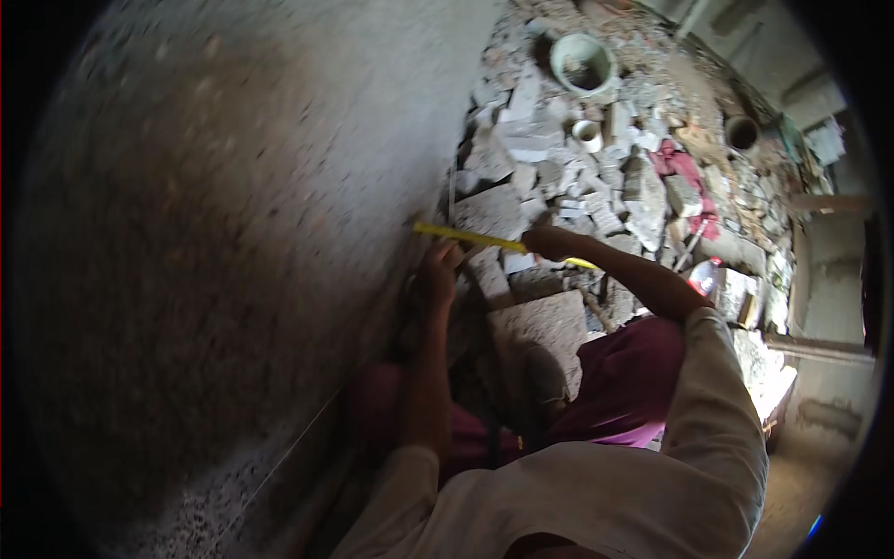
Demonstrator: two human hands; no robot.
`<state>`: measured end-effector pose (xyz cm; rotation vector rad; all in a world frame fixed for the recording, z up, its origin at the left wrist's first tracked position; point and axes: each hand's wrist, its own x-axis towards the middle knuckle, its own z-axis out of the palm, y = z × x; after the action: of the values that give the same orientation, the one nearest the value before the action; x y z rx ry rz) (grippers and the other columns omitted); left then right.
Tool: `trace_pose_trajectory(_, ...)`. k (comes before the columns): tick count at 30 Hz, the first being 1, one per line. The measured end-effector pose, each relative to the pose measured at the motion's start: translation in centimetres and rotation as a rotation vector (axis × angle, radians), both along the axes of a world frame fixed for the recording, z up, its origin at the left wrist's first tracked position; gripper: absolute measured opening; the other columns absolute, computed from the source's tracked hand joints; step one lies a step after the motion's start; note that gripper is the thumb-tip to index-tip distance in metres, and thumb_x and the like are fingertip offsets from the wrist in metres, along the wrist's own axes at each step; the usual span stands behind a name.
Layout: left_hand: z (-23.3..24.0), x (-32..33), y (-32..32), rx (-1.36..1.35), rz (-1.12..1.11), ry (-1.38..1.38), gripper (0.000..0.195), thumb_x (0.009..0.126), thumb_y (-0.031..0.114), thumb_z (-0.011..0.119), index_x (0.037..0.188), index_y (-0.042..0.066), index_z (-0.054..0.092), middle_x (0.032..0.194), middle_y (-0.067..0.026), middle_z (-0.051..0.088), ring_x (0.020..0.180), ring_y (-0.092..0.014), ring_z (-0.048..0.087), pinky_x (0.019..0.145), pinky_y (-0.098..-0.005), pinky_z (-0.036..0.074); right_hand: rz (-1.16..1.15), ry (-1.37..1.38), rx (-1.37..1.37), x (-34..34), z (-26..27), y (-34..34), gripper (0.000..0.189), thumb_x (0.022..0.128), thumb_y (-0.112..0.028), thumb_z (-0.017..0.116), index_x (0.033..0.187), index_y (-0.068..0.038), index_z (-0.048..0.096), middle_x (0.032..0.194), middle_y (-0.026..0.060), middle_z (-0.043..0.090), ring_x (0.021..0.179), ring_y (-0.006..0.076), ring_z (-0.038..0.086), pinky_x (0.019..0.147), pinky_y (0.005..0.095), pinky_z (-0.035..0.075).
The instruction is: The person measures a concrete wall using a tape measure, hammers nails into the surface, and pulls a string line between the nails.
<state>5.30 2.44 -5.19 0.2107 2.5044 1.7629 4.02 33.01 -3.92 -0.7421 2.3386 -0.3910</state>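
A yellow measuring tape [471, 235] stretches across the view, one end against the rough grey wall [265, 209]. My right hand [552, 244] grips the tape, and a short yellow length shows past the hand. Just below the tape, close to the wall, is my left hand [438, 269] with its fingers bent. Whether those fingers hold anything is too dim to tell. A thin pale string [452, 189] runs beside the wall above the tape. Farther down, a string [286, 454] crosses the lower part of the wall. Under the tape lie broken blocks [492, 209].
Rubble covers the ground around my knees. A large pale bucket [583, 64] and a small white container [587, 135] stand on it. Reddish cloth [684, 175], a plastic bottle [705, 276] and a flat slab [548, 325] lie nearer. A round opening [741, 133] shows at the right.
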Motion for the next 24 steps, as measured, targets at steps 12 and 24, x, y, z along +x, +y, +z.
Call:
trace_pose_trajectory(12, 1.5, -0.2, 0.0, 0.031, 0.063, 0.036, 0.018, 0.094, 0.006, 0.054, 0.106, -0.002, 0.064, 0.099, -0.0149, 0.066, 0.091, -0.025, 0.065, 0.082, -0.0333, 0.051, -0.259, -0.123, 0.061, 0.0, 3.8, -2.3, 0.019, 0.095, -0.022, 0.048, 0.1, -0.011, 0.063, 0.081, 0.0033, 0.072, 0.076, 0.0205, 0.067, 0.069, 0.0382, 0.05)
trace_pose_trajectory(24, 2.3, -0.3, -0.2, -0.096, 0.09, 0.098, 0.02, 0.092, 0.008, 0.056, 0.108, 0.002, 0.066, 0.107, -0.0132, 0.066, 0.099, -0.03, 0.063, 0.087, -0.0367, 0.049, -0.251, -0.126, 0.041, -0.1, 3.1, -1.9, 0.019, 0.091, -0.016, 0.048, 0.098, -0.009, 0.064, 0.082, 0.0044, 0.072, 0.081, 0.0204, 0.067, 0.072, 0.0378, 0.049)
